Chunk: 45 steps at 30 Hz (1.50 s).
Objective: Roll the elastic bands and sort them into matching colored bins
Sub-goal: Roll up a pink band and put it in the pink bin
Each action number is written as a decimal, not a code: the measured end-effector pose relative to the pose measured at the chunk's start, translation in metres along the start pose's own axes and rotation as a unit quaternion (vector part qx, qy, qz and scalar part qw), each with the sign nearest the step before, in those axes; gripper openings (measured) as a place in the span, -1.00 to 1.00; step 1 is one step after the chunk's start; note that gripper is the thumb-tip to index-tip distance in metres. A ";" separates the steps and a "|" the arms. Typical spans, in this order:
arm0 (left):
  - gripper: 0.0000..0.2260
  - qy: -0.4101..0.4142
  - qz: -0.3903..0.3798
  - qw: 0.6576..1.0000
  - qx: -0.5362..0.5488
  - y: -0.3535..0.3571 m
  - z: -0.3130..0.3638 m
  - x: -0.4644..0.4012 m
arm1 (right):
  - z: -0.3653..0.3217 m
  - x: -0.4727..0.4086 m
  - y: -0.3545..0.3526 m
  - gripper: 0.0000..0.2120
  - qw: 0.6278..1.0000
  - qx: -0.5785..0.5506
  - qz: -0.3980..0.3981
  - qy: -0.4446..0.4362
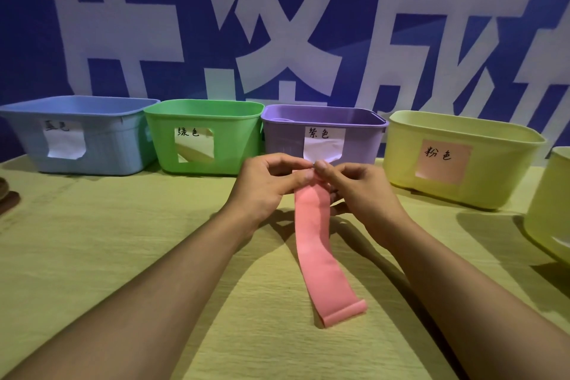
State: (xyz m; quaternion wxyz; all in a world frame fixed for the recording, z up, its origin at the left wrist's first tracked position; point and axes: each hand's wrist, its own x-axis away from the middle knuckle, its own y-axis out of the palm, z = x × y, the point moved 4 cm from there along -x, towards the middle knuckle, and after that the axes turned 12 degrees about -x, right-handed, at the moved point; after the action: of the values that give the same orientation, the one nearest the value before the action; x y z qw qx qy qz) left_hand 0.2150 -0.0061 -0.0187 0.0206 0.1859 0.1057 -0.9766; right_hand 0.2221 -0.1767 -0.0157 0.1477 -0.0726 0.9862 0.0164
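Pink elastic band (314,244): flat strip, far end raised and pinched between both hands, near end lying on the table (123,256) with its folded loop edge toward the camera. The band hangs from the fingers down to the tabletop in a slight curve.

Left hand (265,185): fingers curled, thumb and fingertips pinching the band's upper end from the left. Right hand (354,187): thumb and fingers likewise pinching the same end from the right. The two thumbs nearly touch over the top edge of the band. Whether a roll has formed under the fingers cannot be told.

Bins stand in a row along the far edge of the table, left to right: blue bin (92,145), green bin (228,139), purple bin (361,139), pale yellow bin (493,170) bearing a pink paper label (442,160). Each front carries a handwritten label. A second pale yellow bin (552,210) is cut off at the right edge. The hands sit just in front of the purple bin.

Behind the bins: a blue banner (37,25) with large white characters.
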 end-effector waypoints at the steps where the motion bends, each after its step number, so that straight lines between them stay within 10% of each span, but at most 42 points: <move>1: -0.82 0.000 0.001 1.000 -0.001 0.000 0.000 0.000 | 0.001 0.000 0.000 -0.72 1.000 -0.002 -0.002 -0.002; 45: -0.80 -0.043 -0.033 0.998 0.008 0.005 -0.004 0.002 | 0.002 0.002 0.000 -0.53 0.999 -0.011 0.014 0.043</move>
State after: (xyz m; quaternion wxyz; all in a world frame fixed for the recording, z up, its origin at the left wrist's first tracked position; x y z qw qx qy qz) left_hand 0.2155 -0.0099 -0.0242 -0.0086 0.1404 0.1026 -0.9847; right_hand 0.2208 -0.1768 -0.0184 0.1040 -0.0611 0.9923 0.0267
